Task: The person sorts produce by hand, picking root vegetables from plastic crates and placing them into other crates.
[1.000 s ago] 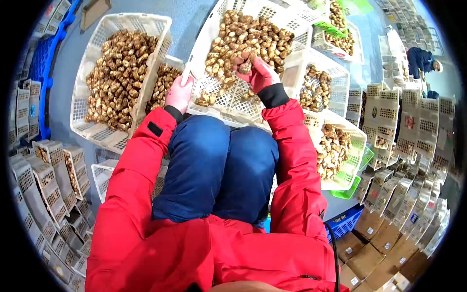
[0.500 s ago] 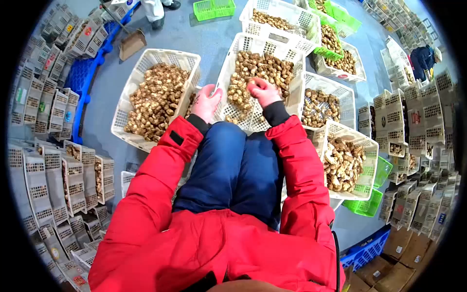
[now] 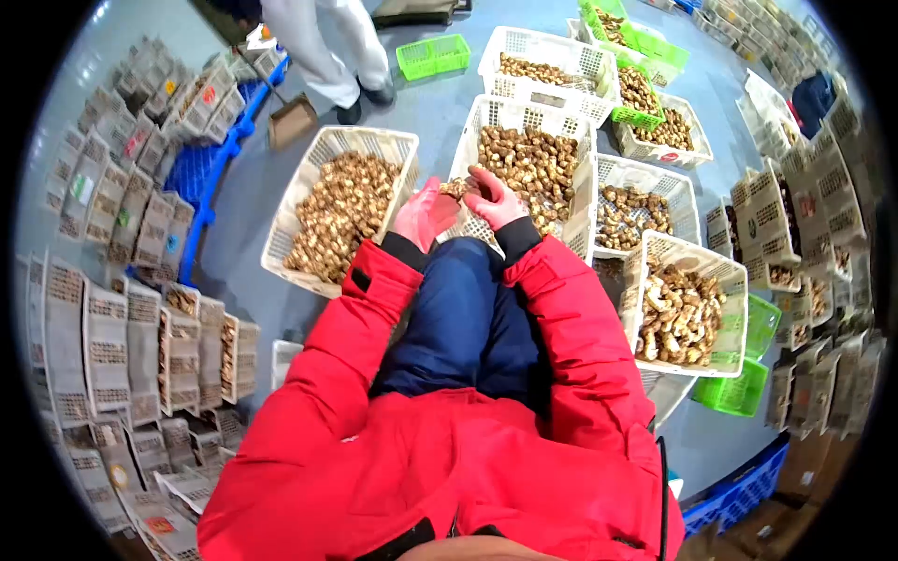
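Brown-and-white mushrooms (image 3: pixel 456 189) show between my two hands, over the near left side of the middle white crate (image 3: pixel 526 114). My right hand (image 3: pixel 498 199) has its fingers bent round them from the right. From the left, my left hand (image 3: pixel 426 213) is cupped against the same mushrooms, its fingers partly hidden. More mushrooms (image 3: pixel 533 168) fill the far and right parts of that crate, while bare mesh shows at its near left. Left of my hands stands another white crate (image 3: pixel 385 151), heaped with smaller mushrooms (image 3: pixel 341 210).
At the right, a white crate (image 3: pixel 736 348) holds larger pale mushrooms, with green baskets (image 3: pixel 739 393) beside it. More mushroom crates stand ahead. A person in white trousers (image 3: pixel 323 47) stands near a green basket (image 3: pixel 433 58). Stacked crates (image 3: pixel 108 346) line the left side.
My view has shifted. My hands have come closer together, with mushrooms now between them; my right hand has left the pile. The person in white trousers shows more fully.
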`<state>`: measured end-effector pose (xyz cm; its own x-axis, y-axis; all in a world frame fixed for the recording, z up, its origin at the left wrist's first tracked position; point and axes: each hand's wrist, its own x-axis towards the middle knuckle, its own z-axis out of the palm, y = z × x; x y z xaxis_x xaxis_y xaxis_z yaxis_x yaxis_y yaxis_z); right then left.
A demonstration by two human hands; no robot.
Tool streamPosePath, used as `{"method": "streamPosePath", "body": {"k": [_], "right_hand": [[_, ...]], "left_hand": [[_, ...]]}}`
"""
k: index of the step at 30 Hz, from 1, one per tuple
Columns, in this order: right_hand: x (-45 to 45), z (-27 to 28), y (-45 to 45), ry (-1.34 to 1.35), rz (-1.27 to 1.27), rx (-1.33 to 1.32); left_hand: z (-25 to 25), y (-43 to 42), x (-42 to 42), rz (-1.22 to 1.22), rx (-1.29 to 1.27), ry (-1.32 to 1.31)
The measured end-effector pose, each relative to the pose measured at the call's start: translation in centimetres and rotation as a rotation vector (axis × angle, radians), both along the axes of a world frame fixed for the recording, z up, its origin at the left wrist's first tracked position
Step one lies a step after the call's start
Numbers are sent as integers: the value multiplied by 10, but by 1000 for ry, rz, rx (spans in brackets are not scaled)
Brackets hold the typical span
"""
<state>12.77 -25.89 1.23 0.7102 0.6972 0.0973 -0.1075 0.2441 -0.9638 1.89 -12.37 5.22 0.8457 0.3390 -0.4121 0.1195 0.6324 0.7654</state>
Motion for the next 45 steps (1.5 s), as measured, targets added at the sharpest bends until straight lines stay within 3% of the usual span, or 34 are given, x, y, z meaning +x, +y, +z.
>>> {"method": "streamPosePath", "body": {"k": [2, 4, 5, 7, 9, 10, 11, 12, 14, 17, 18, 22, 23, 24, 25, 27, 28, 29, 30, 32, 34, 36, 38, 39, 42, 45], "right_hand": [[-6, 10, 5, 157, 96, 214], [-6, 13, -1, -16, 46, 130], [-7, 15, 2, -151, -115, 40], [-18, 33, -13, -223, -318, 228], [-14, 20, -13, -8, -267, 355], [-14, 32, -39, 41, -285, 347], [-19, 41, -59, 150, -301, 378], [-22, 40, -76, 260, -313, 414], [-11, 22, -101, 497, -316, 769], [-14, 19, -166, 547, -467, 671], [-19, 8, -185, 500, -453, 743], [-39, -13, -295, 369, -419, 576], [-52, 4, -356, 283, -714, 241], [-66, 0, -390, 257, -836, 458], [-68, -4, -428, 238, -998, 353], [-82, -43, -506, 340, -1258, 546], [-79, -78, -555, 368, -1422, 457], [-78, -129, -624, 324, -1379, 411], [-88, -120, -644, 450, -1607, 472], [-80, -182, -761, 514, -1688, 608], [-81, -157, -810, 498, -1801, 590], [-78, -108, -797, 613, -2113, 92], [-66, -98, -790, 557, -2185, 340], [-62, -100, -791, 582, -2123, 361], [-57, -137, -798, 510, -1537, 336], [-34, -88, -726, 516, -1457, 288]], "left_hand": [[-3, 4, 7, -65, -258, -167], [-29, -11, 30, -182, -572, -341], [-17, -36, 30, -220, -322, -403], [-35, -36, 42, -375, -298, -357], [10, -68, 30, -325, -217, -307], [17, -78, 31, -444, -201, -212], [27, -85, 24, -384, 50, -11], [18, -79, 24, -497, 127, 62], [34, -99, 26, -651, 278, 59], [24, -102, 34, -695, 282, 67], [28, -107, 32, -669, 286, 78], [23, -89, 34, -677, 275, 68], [23, -75, 31, -590, 294, 118], [20, -63, 30, -594, 270, 93], [17, -55, 28, -552, 260, 111], [2, -26, 28, -514, 206, 117], [-9, -8, 26, -518, 163, 112], [-8, -3, 22, -451, 167, 157], [-13, 11, 17, -421, 146, 163], [-21, 36, 11, -329, 125, 188], [-27, 56, 4, -245, 196, 230], [-30, 64, -7, -164, 229, 269], [-41, 78, -14, -150, 237, 296], [-46, 80, -18, -144, 222, 310], [-68, 94, -21, -154, 222, 334], [-78, 95, -18, -151, 202, 366]]}}
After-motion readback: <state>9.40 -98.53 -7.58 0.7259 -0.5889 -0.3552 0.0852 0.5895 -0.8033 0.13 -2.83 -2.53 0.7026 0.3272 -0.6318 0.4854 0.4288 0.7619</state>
